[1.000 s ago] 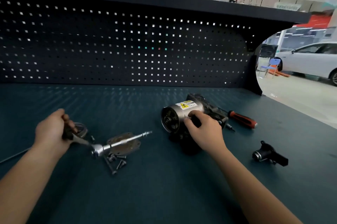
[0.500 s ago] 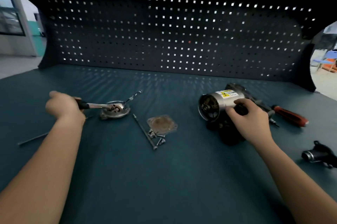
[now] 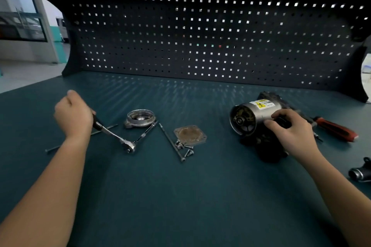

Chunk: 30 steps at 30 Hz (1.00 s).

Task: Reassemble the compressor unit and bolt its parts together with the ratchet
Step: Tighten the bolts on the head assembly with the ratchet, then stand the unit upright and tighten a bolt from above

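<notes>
My left hand (image 3: 73, 115) grips the black handle of the ratchet (image 3: 118, 138), whose head lies on the bench with its extension bar pointing up-right toward a round metal end cap (image 3: 140, 119). A square plate (image 3: 189, 135) lies to the right of the cap, with a long bolt (image 3: 171, 142) and several small screws (image 3: 185, 149) beside it. At the right, my right hand (image 3: 291, 132) holds the compressor unit (image 3: 251, 116), a silver cylinder with a yellow label on a black base, its open end facing left.
A red-handled screwdriver (image 3: 337, 129) lies right of the compressor. A small black and silver part (image 3: 361, 173) sits at the right edge. Another long bolt (image 3: 52, 148) lies under my left forearm. A dark pegboard (image 3: 200, 42) walls the back of the teal bench (image 3: 180, 196).
My left hand swung the ratchet down off the end cap, so its head now rests on the bench nearer me. The view shifted left and closer. My right hand stayed on the compressor.
</notes>
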Each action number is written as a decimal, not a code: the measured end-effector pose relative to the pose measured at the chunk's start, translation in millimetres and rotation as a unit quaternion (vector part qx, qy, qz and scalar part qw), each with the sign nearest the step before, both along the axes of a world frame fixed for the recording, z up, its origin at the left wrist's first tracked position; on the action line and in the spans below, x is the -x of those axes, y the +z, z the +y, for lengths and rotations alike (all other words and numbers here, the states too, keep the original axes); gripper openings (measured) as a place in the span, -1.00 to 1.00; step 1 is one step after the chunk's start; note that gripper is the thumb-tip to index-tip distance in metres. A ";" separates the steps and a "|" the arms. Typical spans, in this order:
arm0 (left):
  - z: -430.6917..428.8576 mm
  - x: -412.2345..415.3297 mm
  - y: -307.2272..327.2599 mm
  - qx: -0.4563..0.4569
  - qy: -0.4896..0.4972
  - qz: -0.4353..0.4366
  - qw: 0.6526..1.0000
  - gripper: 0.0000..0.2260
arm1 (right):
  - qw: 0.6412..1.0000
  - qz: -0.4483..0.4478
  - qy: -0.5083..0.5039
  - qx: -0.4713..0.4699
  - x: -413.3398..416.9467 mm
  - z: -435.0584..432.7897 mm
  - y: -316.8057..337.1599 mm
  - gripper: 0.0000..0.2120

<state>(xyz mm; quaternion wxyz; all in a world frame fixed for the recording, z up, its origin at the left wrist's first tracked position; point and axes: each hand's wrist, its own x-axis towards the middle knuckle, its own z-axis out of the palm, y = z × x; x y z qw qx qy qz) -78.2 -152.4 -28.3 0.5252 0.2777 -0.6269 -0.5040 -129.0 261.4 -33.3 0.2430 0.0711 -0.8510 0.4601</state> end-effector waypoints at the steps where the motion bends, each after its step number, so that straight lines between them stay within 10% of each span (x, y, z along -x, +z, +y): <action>1: -2.0 -6.2 -1.8 0.025 -0.008 -0.047 0.999 -0.63 | 1.000 -0.002 0.006 -0.005 -1.5 1.9 0.6 -0.88; 9: -11.6 -47.9 -22.3 0.193 -0.142 -0.423 0.874 -0.66 | 0.996 -0.026 0.088 -0.017 -20.9 26.8 7.0 -0.88; 18: 0.2 -47.0 -23.5 0.251 -0.115 -0.402 0.873 -0.76 | 0.999 -0.012 0.018 0.038 -45.4 21.7 -2.9 -0.67; 24: 47.7 -54.5 -10.2 0.285 -0.081 -0.199 0.934 -0.90 | 0.998 -0.039 0.013 0.039 -44.5 20.9 -9.4 -0.46; 30: 171.9 -23.0 -2.9 0.451 -0.344 -0.210 0.796 -0.73 | 0.997 -0.056 -0.033 0.043 -68.7 34.5 -12.8 -0.34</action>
